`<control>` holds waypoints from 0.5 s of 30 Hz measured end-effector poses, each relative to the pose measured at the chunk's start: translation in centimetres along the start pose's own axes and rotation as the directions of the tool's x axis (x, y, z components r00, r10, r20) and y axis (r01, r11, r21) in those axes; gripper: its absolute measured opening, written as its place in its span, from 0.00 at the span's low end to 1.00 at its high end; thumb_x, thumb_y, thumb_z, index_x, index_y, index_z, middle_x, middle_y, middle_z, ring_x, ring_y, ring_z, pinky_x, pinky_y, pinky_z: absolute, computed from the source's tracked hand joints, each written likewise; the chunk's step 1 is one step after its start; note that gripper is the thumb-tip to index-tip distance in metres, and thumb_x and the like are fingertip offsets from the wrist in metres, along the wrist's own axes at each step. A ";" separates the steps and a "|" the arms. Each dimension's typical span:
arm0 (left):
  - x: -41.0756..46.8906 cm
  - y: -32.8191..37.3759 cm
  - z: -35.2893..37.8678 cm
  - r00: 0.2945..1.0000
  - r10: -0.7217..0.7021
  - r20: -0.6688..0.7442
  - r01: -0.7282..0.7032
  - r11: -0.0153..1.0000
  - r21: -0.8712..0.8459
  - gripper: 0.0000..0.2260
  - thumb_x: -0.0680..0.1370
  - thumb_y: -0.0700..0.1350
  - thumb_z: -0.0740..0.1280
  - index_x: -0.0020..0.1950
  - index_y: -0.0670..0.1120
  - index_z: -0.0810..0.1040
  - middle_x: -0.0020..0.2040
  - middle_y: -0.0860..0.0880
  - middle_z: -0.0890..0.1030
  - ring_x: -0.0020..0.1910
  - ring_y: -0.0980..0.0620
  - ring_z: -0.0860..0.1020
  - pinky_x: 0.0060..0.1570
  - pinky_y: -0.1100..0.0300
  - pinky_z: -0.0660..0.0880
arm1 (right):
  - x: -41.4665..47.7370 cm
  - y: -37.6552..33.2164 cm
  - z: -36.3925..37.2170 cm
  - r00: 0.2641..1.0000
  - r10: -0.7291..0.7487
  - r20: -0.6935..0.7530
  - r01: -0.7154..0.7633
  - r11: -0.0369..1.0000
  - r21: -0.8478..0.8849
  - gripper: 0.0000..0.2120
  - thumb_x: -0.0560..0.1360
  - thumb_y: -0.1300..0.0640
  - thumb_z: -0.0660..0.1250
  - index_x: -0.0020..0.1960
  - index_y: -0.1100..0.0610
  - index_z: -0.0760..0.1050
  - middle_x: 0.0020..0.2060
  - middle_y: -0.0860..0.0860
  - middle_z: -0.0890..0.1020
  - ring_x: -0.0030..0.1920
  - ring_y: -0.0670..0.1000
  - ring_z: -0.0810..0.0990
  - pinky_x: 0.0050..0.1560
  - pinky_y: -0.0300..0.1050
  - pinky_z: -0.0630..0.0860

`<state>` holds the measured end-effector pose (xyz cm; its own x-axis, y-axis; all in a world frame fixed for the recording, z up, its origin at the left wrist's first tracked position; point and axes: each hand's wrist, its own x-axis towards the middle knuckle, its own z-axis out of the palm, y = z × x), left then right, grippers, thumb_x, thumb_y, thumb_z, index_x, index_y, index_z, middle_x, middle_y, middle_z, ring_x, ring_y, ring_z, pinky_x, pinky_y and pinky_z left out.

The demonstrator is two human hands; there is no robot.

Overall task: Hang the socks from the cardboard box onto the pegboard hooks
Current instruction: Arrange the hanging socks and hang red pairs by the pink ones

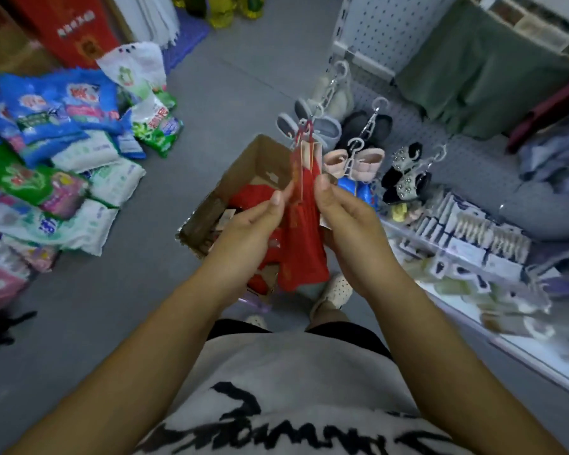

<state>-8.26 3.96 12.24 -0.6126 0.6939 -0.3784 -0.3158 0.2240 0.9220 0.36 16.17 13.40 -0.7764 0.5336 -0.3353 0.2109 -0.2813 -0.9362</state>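
Observation:
I hold a bundle of red socks [304, 244] upright between both hands, its small red hanger hooks at the top. My left hand [253, 224] pinches the bundle from the left, and my right hand [345, 218] grips it from the right. Directly below stands the open cardboard box [253, 165] on the floor, with more red socks [248, 197] inside. The white pegboard [391, 24] rises at the upper right, with slippers [358, 126] hanging from plastic hooks on it.
Piles of bagged detergent and tissue packs [56, 152] cover the floor at left. A low shelf [473, 257] of small packaged goods runs along the right. Green cloth [480, 70] hangs at the upper right. My feet [335, 287] stand beside the box.

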 end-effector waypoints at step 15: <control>-2.1 0.0 13.2 0.978 -0.075 0.195 0.068 0.997 0.046 0.07 0.82 0.45 0.66 0.55 0.44 0.82 0.44 0.49 0.88 0.43 0.54 0.86 0.40 0.62 0.81 | -9.7 1.5 -13.0 0.963 0.049 -0.265 0.065 0.911 0.408 0.11 0.83 0.60 0.61 0.65 0.58 0.70 0.53 0.56 0.84 0.51 0.52 0.84 0.56 0.52 0.79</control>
<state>2.61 11.49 14.11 -0.4337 0.7953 -0.4235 -0.3231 0.3015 0.8971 15.95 20.98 13.83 -0.5801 0.7111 -0.3973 -0.1005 -0.5465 -0.8314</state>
